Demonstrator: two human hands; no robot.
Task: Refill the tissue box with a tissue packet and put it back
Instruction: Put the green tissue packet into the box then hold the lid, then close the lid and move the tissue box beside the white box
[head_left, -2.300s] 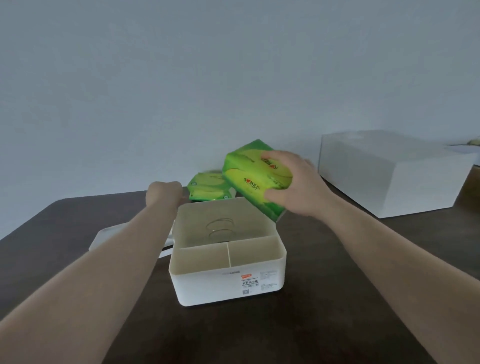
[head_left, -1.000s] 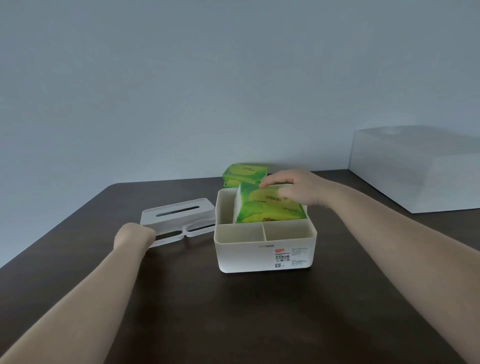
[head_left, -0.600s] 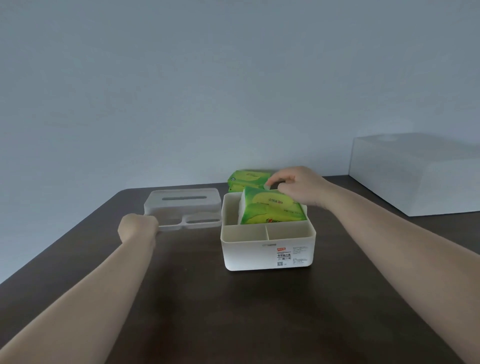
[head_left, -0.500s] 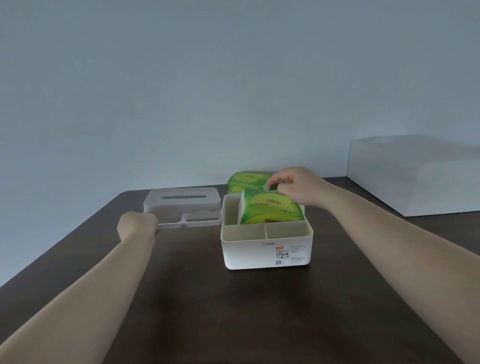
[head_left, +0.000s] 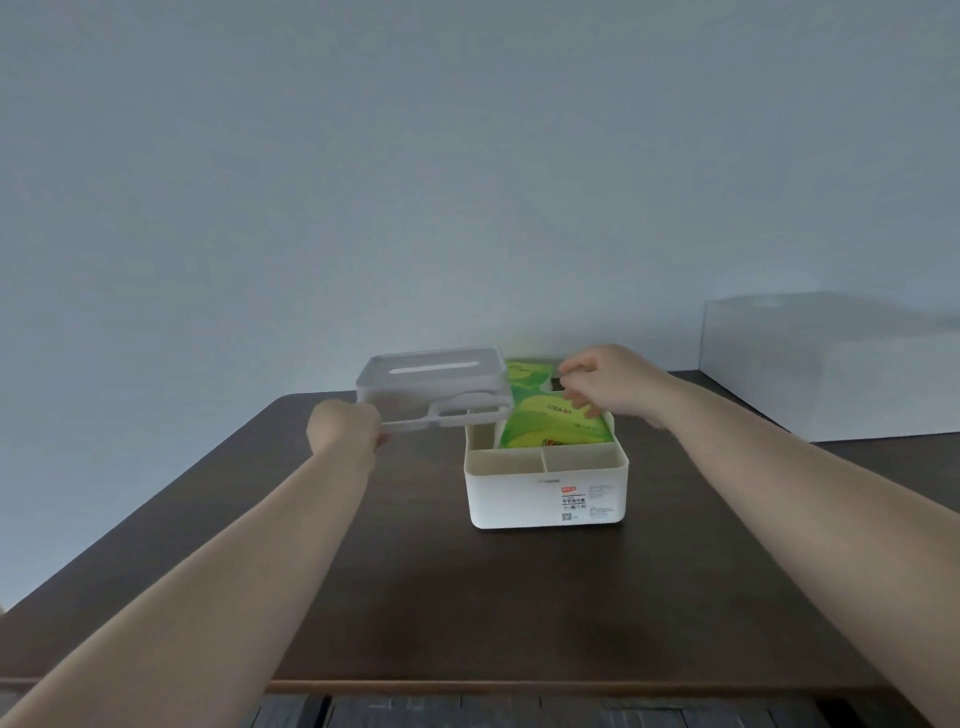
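The green tissue packet (head_left: 550, 431) sat in the rear compartment of the white tissue box (head_left: 545, 488) on the bench (head_left: 415, 597). The right hand (head_left: 602, 387) pinched its top edge; the left hand (head_left: 340, 428) gripped the slotted lid (head_left: 434, 387), raised beside the box.

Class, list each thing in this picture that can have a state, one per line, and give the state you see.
tissue box: open, lid off, upright on the table.
lid: lifted off the table, held at its near edge.
tissue packet: in the box's back compartment, sticking up above the rim.
second packet: lying behind the box.
left hand: closed on the lid.
right hand: on the tissue packet.
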